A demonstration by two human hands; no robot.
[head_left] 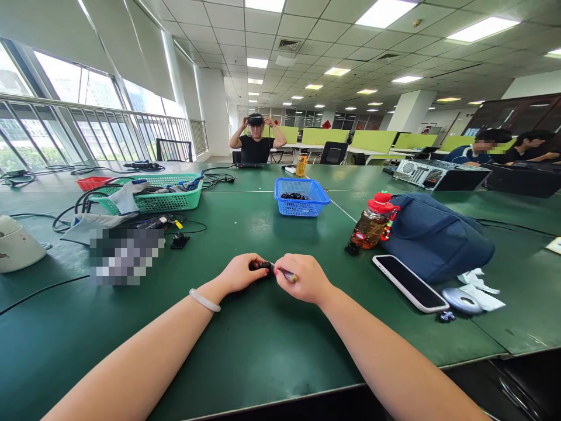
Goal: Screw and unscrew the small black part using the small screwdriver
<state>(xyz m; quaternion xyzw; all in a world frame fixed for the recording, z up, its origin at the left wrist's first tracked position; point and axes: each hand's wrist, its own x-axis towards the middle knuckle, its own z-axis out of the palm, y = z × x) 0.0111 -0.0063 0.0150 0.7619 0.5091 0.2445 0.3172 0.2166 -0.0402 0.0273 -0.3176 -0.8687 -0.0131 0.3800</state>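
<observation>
Over a glossy table (pixel 254 356), right fingers (pixel 286 262) grip a slender tool (pixel 290 276).

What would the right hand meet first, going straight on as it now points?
Likely the small, black, blocky part held in the left hand, though depth here is hard to judge.

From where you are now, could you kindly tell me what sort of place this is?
Probably an open-plan office: lime-green partitions stand in the background, and what looks like a computer case lies on the large green table.
</observation>
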